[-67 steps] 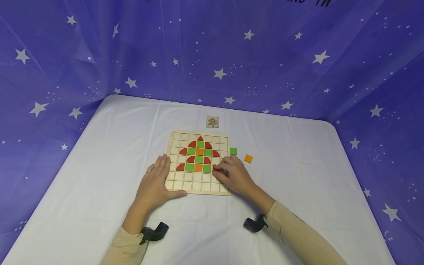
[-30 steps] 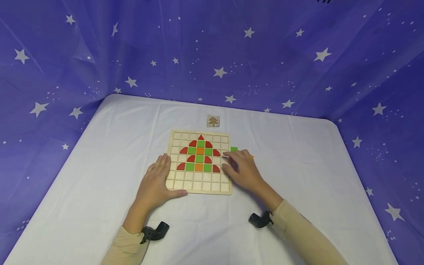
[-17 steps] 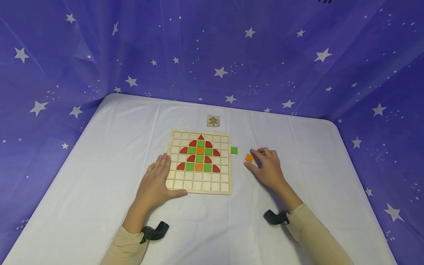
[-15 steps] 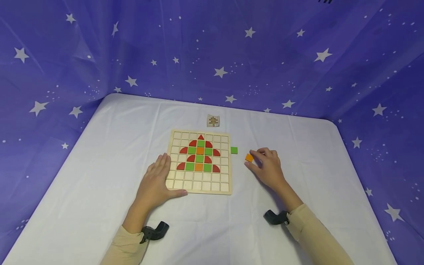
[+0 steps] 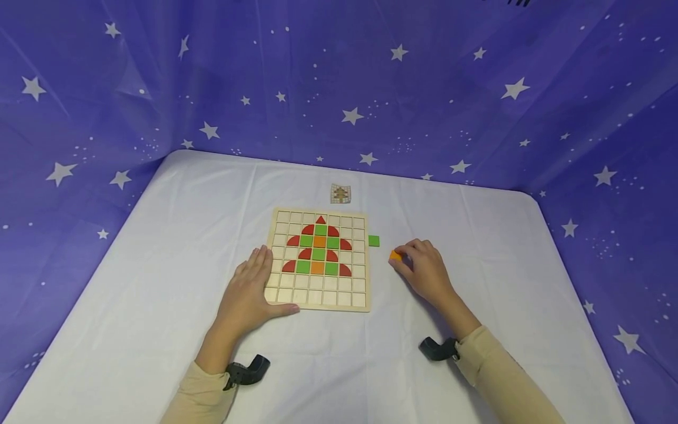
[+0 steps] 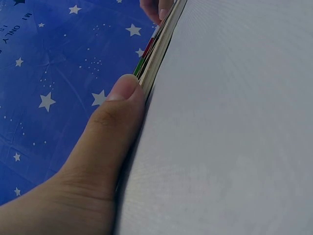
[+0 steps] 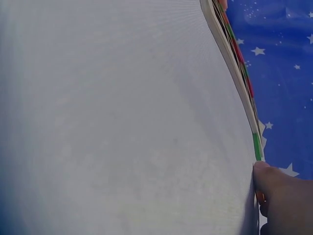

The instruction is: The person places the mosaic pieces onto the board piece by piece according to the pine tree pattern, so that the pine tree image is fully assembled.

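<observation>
A wooden grid board [image 5: 323, 299] lies on the white table, its red, green and orange tiles laid out like a fir tree. My left hand [image 5: 246, 294] rests along the board's left side, fingers straight and thumb at the front edge; the left wrist view shows that thumb [image 6: 110, 122] against the rim. To the right of the board, my right hand [image 5: 425, 272] pinches an orange square tile [image 5: 395, 255] between thumb and fingers. A green square tile [image 5: 374, 241] lies against the board's right edge. In the right wrist view the orange tile [image 7: 259, 197] is mostly hidden by the hand.
A small picture card [image 5: 341, 194] with a tree on a grid lies behind the board. The white tablecloth [image 5: 159, 235] covers the table, and a purple-blue star-printed curtain [image 5: 318, 76] hangs behind and at the sides. Black wrist cameras [image 5: 438, 348] sit on both forearms.
My right hand left a red quarter-round tile in the lower right of the tree, moved right to the orange tile, and now pinches it, shifting it slightly. The left hand stayed put.
</observation>
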{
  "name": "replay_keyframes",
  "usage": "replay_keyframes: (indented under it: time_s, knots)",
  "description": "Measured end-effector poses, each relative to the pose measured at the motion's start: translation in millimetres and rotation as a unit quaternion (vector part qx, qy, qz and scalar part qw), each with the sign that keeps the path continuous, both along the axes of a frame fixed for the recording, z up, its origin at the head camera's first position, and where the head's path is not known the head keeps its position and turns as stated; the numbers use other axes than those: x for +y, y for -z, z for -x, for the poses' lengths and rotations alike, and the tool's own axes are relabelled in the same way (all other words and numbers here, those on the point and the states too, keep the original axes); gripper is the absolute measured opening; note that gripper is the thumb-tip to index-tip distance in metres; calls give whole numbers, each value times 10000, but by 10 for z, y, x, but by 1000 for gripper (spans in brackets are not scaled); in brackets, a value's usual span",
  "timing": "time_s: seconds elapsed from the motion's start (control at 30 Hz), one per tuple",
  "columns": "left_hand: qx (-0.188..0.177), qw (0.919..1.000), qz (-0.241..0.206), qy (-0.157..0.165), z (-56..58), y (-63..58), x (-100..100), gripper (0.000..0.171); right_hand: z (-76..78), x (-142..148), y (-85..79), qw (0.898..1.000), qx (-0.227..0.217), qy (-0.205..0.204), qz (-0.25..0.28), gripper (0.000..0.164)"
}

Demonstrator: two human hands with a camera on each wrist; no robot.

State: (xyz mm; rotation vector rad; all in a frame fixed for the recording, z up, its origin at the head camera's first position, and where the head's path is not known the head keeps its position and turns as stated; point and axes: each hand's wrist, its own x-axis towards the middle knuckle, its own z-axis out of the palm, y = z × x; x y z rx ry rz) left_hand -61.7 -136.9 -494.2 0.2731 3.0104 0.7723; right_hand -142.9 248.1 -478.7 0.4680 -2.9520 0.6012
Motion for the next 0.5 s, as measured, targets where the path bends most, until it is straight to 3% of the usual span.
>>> replay_keyframes:
  time_s: [0.5]
  knots:
    - [-43,10000,12,-12,2,1,0,140,27,22,58,9985,-9,-4,552,31]
